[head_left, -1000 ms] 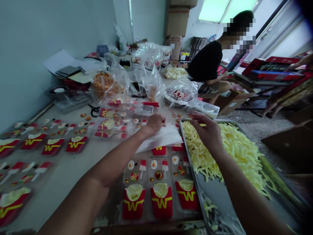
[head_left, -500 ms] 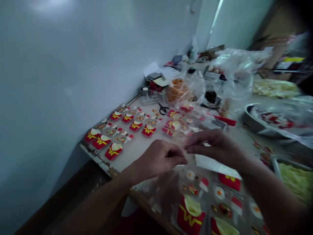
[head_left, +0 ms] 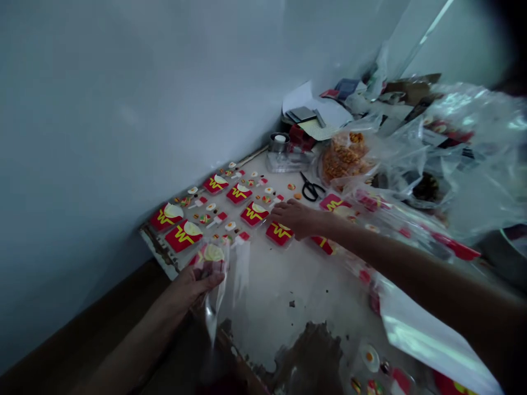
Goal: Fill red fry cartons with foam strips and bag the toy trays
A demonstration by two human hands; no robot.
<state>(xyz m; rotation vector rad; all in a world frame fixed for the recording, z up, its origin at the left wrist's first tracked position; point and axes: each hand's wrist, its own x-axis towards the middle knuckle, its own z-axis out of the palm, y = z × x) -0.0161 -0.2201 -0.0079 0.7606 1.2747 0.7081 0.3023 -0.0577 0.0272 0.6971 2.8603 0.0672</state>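
the bench point(head_left: 284, 285) runs from the near right to the far corner against a pale wall point(head_left: 123, 99), its left edge ragged and dropping off to dark floor. the far right is heaped with clear bags point(head_left: 465, 159), one holding orange snacks point(head_left: 343, 156), with papers point(head_left: 313, 109) behind them. a bare stretch of bench lies in the middle, between the two arms, worn dark at its near edge.

rows of red packs point(head_left: 181, 233) with yellow marks lie along the left edge and the wall, small candies among them. black scissors point(head_left: 310, 189) lie just beyond, near the snacks.

the left hand point(head_left: 195, 282), at the near left edge, has its fingers point(head_left: 212, 281) curled closed on a clear sleeve point(head_left: 228, 280) that hangs below the grip, with a red pack point(head_left: 211, 255) at its top. the right hand point(head_left: 298, 218) reaches across the middle, palm down, fingers point(head_left: 282, 211) loosely spread and resting beside a pack point(head_left: 279, 233) that lies flat on the bench; whether they pinch it i cannot tell. another clear sleeve point(head_left: 428, 340) lies near right, under the right forearm.
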